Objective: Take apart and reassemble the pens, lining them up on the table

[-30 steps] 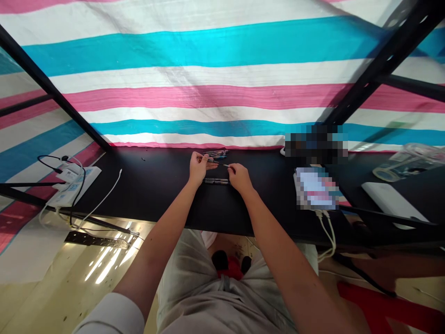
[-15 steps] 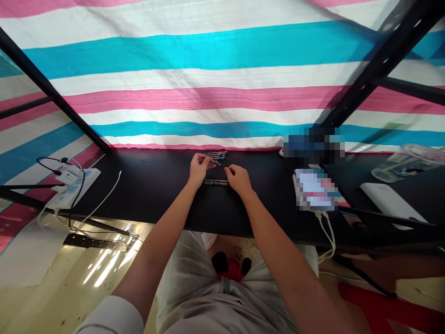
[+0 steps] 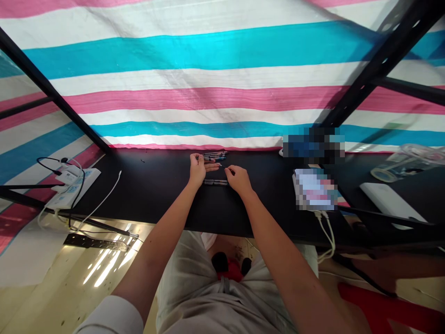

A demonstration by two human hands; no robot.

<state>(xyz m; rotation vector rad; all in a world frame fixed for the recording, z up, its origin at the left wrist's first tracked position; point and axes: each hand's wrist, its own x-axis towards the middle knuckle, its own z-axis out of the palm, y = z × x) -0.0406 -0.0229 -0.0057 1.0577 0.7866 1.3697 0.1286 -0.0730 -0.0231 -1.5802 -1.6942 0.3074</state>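
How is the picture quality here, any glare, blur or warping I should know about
Head view: wide-angle warping bows the black frame bars and the striped tarp; bright glare streaks on the glossy floor; two patches right of the hands are pixelated; the pens by the left hand and right hand are too small for detail.

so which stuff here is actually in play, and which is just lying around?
In play: left hand and right hand on a thin pen part; pens behind; pens in front.
Lying about: power strip, white cable, white box, clear container.
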